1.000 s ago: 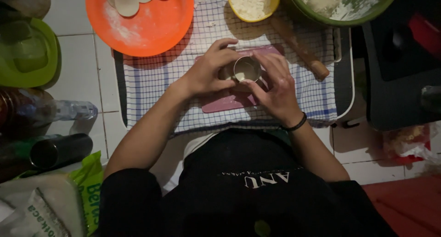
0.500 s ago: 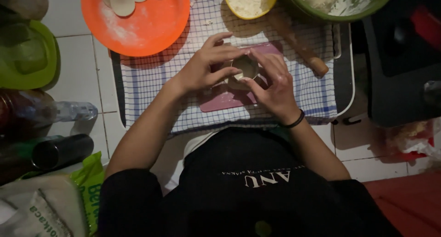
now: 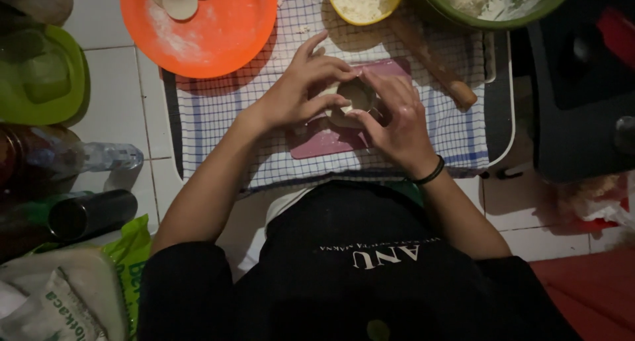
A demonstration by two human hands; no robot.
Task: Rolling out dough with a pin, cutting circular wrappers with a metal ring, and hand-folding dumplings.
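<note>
Going from the left of the frame, a lime-green plastic lidded container, a clear plastic bottle lying on its side and a dark metal cylinder are sitting on the white tiled floor, well apart from the work. Right of them, at the upper left, a round orange plastic plate dusted with flour is carrying pale cut dough discs at its top edge, partly cut off by the frame. In the centre, a blue-and-white checked cloth is covering a tray, and on it a pink plastic cutting board is lying beneath both hands. The left hand is reaching in from the lower left, its fingers curled and pinching the near-left rim of a small round metal ring cutter; the right hand is coming in from the lower right, fingers bent over the ring's right side and pinching it too. The cutter is sitting between the two hands, both touching it, neither clearly nearer; being round, it is showing no long axis. Pale dough seems to be lying under it, but the fingers are hiding most of it. At the top, a yellow bowl of flour and a green bowl are being cropped, and a wooden rolling pin is lying diagonally toward the right.
</note>
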